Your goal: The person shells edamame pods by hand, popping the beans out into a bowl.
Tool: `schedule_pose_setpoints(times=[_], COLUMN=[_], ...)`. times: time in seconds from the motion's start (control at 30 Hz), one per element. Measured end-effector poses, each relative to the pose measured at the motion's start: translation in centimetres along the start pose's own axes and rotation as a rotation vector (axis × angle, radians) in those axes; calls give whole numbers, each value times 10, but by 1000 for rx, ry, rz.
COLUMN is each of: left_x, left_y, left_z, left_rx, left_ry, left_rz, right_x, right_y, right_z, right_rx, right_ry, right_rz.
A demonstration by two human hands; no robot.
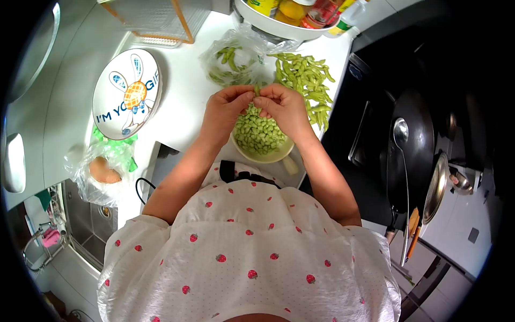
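Note:
Both hands meet above a pale bowl (266,158) with a stubby handle, which is full of shelled green soybeans (259,133). A green soybean pod (257,89) is pinched between my fingertips. My left hand (226,109) is closed on the pod from one side, and my right hand (285,107) from the other. Past my right hand lies a pile of whole soybean pods (306,75) on the white counter. Beyond my left hand sits a clear plastic bag (213,56) with more pods in it. The hands hide the bowl's far rim.
A white plate (107,102) with a rabbit drawing is on the left, near a plastic bag holding a brownish item (103,170). A round tray of bottles (292,33) stands at the back. On the right are a black wok (414,118) and a ladle (403,155).

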State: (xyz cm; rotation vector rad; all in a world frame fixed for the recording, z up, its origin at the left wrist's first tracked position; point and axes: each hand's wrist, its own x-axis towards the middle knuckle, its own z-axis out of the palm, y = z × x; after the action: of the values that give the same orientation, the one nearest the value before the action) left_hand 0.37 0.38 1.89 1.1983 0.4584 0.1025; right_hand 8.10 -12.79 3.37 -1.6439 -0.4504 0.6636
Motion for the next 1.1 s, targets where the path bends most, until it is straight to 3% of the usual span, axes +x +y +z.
schedule_pose_setpoints(times=[0.4, 0.6, 0.8, 0.9, 1.0, 1.1], left_x=[-26, -33, -36, -37, -36, -35], left_y=[-2, -10, -12, -13, -10, -11], left_z=[25, 35, 38, 37, 38, 36], left_rx=[169, 229, 257, 302, 274, 256], left_ry=[-45, 33, 19, 26, 9, -31], left_rz=[19, 66, 65, 48, 15, 12], right_x=[-52, -62, -64, -64, -61, -61], right_y=[1, 14, 17, 21, 19, 17], right_z=[-2, 7, 7, 6, -1, -6], right_rx=[-576, -671, -632, -435, -187, -91], right_ry=[254, 344, 371, 331, 210, 152], right_rz=[-377, -339, -348, -252, -24, -27])
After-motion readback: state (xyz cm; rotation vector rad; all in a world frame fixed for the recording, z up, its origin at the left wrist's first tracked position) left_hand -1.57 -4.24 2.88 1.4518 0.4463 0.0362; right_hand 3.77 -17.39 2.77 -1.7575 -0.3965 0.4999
